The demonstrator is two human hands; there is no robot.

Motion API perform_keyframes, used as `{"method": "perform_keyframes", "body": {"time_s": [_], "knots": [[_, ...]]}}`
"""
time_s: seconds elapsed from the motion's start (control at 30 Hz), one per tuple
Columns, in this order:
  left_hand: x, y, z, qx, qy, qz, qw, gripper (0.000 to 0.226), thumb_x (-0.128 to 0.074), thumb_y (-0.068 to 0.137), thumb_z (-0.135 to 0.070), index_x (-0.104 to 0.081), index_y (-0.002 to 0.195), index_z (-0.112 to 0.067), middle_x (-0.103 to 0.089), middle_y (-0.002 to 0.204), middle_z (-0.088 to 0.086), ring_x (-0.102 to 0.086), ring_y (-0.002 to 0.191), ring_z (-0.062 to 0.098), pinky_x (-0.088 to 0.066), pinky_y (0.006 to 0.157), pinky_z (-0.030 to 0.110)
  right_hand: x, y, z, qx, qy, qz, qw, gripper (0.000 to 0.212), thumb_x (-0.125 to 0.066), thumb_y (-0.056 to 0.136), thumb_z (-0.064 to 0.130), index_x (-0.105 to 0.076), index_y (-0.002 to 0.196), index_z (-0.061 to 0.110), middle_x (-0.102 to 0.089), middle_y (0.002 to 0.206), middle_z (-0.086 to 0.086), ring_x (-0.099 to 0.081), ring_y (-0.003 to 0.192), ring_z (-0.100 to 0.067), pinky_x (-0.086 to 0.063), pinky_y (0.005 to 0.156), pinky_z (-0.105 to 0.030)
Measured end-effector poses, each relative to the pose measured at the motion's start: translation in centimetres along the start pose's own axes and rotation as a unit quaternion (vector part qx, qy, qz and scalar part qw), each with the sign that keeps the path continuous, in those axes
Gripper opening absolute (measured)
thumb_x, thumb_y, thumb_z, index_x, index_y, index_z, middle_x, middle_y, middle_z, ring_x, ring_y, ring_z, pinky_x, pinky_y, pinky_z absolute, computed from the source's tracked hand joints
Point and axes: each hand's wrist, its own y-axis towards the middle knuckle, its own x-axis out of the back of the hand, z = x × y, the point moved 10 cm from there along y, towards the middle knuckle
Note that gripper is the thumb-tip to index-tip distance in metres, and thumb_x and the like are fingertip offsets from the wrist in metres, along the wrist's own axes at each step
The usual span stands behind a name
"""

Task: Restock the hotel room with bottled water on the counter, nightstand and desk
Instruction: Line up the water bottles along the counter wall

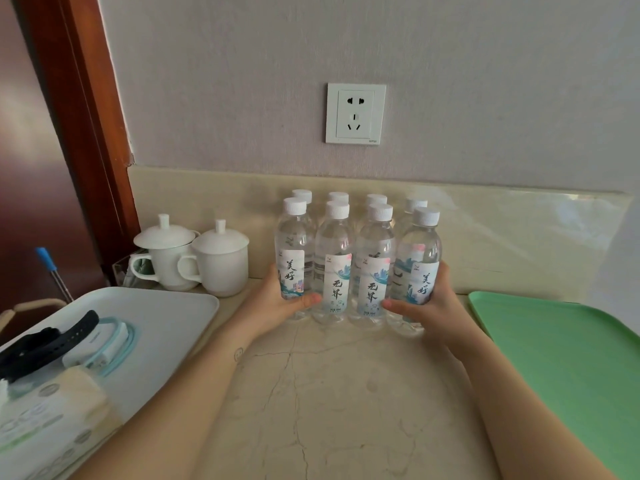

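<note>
Eight water bottles (pixel 337 271) stand in two rows on the table (pixel 346 393) by the far wall, the left hand (pixel 277 301) with its grip curled round the near-left bottle (pixel 293 244) and the right hand (pixel 431 306) likewise round the near-right bottle (pixel 420 244).

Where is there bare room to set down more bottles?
Bare counter in front of the bottles, between white tray and green tray; a strip right of the bottles along the backsplash; the green tray's visible part. Crowded: lidded cups, white tray.
</note>
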Motion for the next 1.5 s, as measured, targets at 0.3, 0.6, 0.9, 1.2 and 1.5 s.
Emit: {"method": "perform_keyframes", "body": {"time_s": [0.3, 0.6, 0.9, 1.2, 1.5], "knots": [[-0.7, 0.5, 1.2, 0.029, 0.000, -0.024, 0.999, 0.093, -0.082, 0.072, -0.050, -0.030, 0.144, -0.022, -0.058, 0.131, -0.013, -0.056, 0.122, 0.008, -0.046, 0.105, 0.040, 0.9, -0.6, 0.2, -0.009, -0.005, -0.018, 1.000, 0.091, -0.084, 0.069, -0.001, -0.025, 0.138, 0.011, -0.057, 0.118, -0.001, -0.064, 0.091, 0.000, -0.054, 0.062, -0.015], [0.5, -0.3, 1.0, 0.035, 0.018, -0.047, 0.998, 0.095, -0.081, 0.079, -0.023, -0.012, 0.143, -0.016, -0.043, 0.129, -0.008, -0.055, 0.106, -0.016, -0.047, 0.078, 0.006, 1.2, -1.9, 0.8, -0.028, 0.017, -0.043, 0.999, 0.110, -0.086, 0.069, 0.008, -0.010, 0.147, 0.018, -0.055, 0.126, -0.004, -0.067, 0.103, -0.015, -0.059, 0.084, -0.037], [1.8, -1.3, -0.7, -0.022, 0.085, -0.115, 0.989, 0.061, -0.083, 0.078, -0.021, -0.039, 0.119, -0.030, -0.059, 0.120, -0.001, -0.061, 0.104, 0.013, -0.052, 0.092, 0.036, 2.3, -1.9, 1.3, 0.008, -0.015, -0.088, 0.996, 0.060, -0.079, 0.080, 0.011, -0.043, 0.127, 0.017, -0.062, 0.104, 0.006, -0.065, 0.080, 0.006, -0.054, 0.055, -0.018], [2.1, -1.4, -0.3, -0.015, 0.107, -0.131, 0.985, 0.067, -0.086, 0.074, -0.031, -0.042, 0.124, -0.021, -0.058, 0.120, 0.000, -0.060, 0.102, 0.013, -0.054, 0.090, 0.037, 1.8, -1.8, 2.4, 0.011, -0.048, -0.086, 0.995, 0.098, -0.081, 0.079, 0.021, -0.017, 0.153, 0.014, -0.039, 0.145, -0.012, -0.041, 0.133, -0.026, -0.038, 0.110, -0.048], [2.7, -2.4, -2.8, -0.031, 0.104, -0.179, 0.978, 0.111, -0.084, 0.067, -0.051, -0.016, 0.148, -0.020, -0.029, 0.142, 0.004, -0.036, 0.133, 0.019, -0.036, 0.110, 0.035, 2.0, -2.8, 12.8, 0.259, -0.328, -0.270, 0.867, 0.050, -0.055, 0.097, 0.034, -0.046, 0.142, 0.015, -0.047, 0.148, -0.003, -0.024, 0.146, -0.029, -0.018, 0.118, -0.052]]}}
